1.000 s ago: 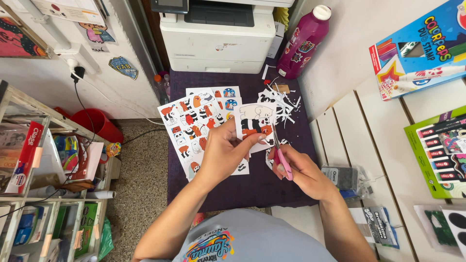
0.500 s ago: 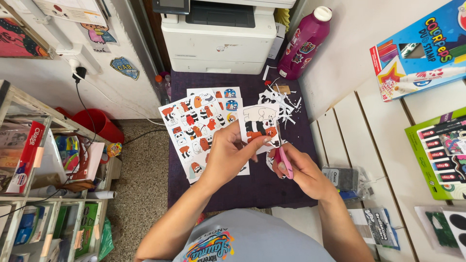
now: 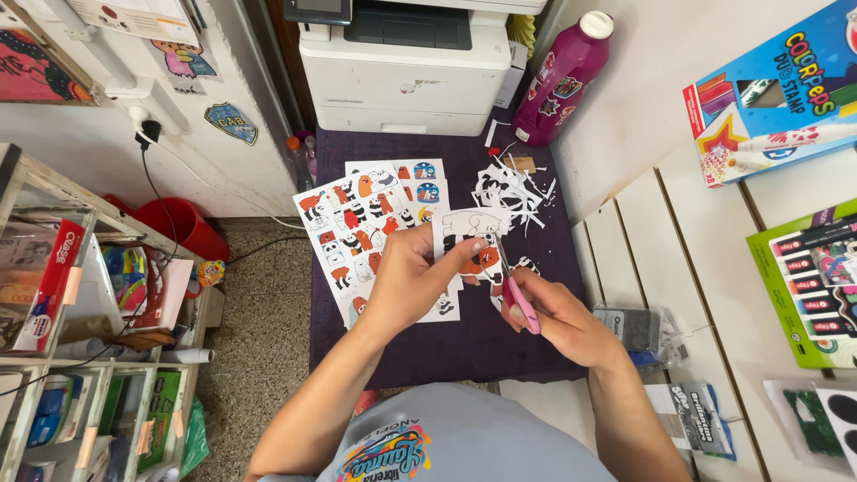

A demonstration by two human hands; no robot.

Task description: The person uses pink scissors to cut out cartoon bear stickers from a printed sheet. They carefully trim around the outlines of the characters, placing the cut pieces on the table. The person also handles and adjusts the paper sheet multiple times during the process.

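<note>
Over the purple table (image 3: 536, 348), my left hand (image 3: 412, 284) pinches the sticker sheet (image 3: 471, 239) upright; just right of it, my right hand (image 3: 558, 314) is clenched round the pink scissors (image 3: 513, 290), blades pointing up-left into the paper's edge.

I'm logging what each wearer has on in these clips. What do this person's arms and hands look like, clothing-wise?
Both forearms are bare, with no long sleeves. The left hand and right hand wear no gloves; no rings, watch or bracelet show. The person wears a grey-blue shirt with a colourful printed graphic on the front.
</note>
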